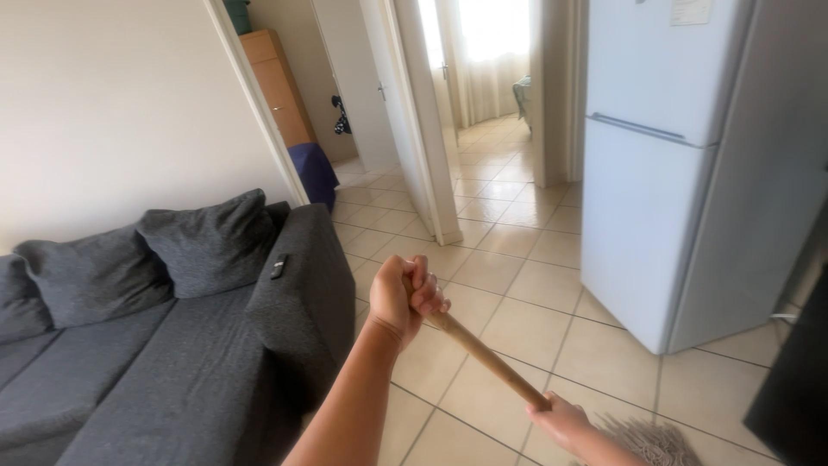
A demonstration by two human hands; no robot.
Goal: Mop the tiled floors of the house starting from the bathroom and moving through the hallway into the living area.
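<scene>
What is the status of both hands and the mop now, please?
Left hand shut on wooden mop handle, top end. Right hand grips it lower. Mop head on tiled floor. Sofa close left.

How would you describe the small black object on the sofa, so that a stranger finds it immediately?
Start at the dark grey sofa along the left wall. Follow it to its wide armrest, the end nearest the tiled floor. On top lies a small black remote control, the only hard, glossy item among soft grey cushions.
</scene>
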